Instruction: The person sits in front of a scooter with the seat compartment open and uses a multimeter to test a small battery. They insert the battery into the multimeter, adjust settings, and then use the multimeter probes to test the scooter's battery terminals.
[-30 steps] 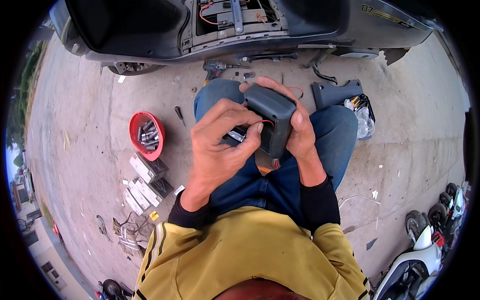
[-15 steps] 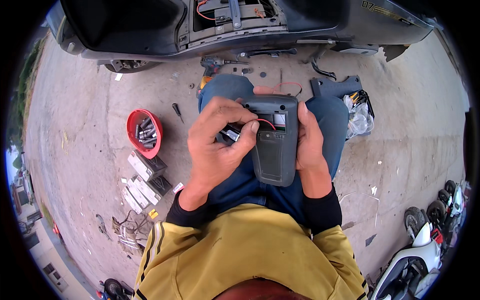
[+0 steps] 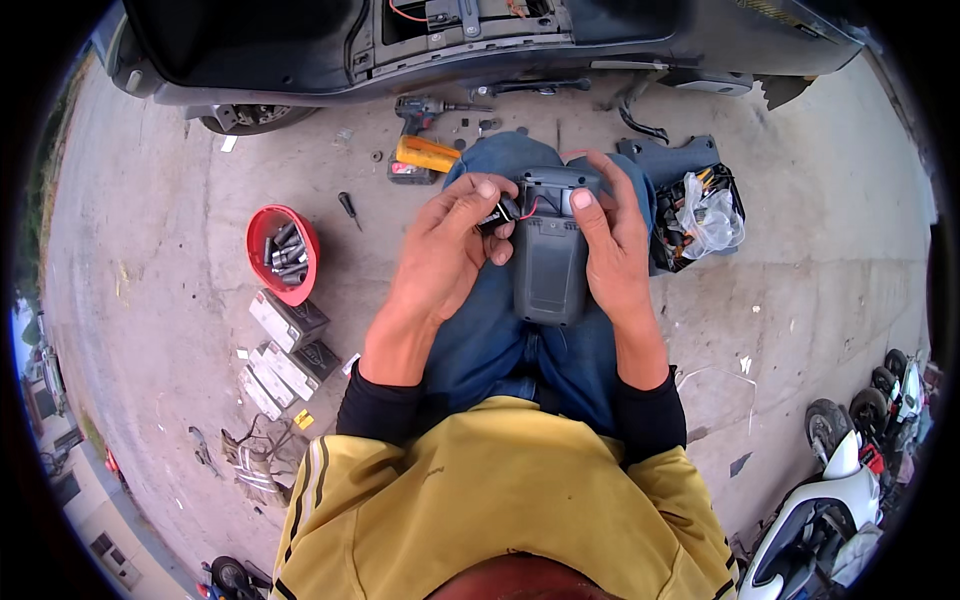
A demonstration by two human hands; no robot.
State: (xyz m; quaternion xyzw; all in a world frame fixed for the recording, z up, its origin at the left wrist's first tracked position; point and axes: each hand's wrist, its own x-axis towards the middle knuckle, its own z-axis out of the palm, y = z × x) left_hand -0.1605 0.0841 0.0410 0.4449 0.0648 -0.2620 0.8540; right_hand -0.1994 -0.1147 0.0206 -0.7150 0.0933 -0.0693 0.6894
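Note:
Over my lap, a dark grey handheld multimeter (image 3: 551,275) lies with its back turned up. My right hand (image 3: 621,262) grips its right side, the thumb on the upper back near the uncovered battery compartment (image 3: 548,202). In my left hand (image 3: 437,243), the fingers close round a small black block battery (image 3: 497,214) just left of that compartment. A short red wire (image 3: 529,211) runs between the battery's end and the opening. The fingers partly hide the battery.
A dark scooter (image 3: 470,75) stands ahead, its top compartment uncovered. On the ground are a cordless drill (image 3: 420,115), a screwdriver (image 3: 348,205), a red helmet (image 3: 310,262) holding sockets, white boxes (image 3: 285,365) and a tool case (image 3: 685,240). A white scooter (image 3: 815,520) stands right.
The battery now shows in my left hand, outside the multimeter's compartment. My left fingers have shifted from pinching near the red wire to holding the battery. My right thumb has moved onto the multimeter's back.

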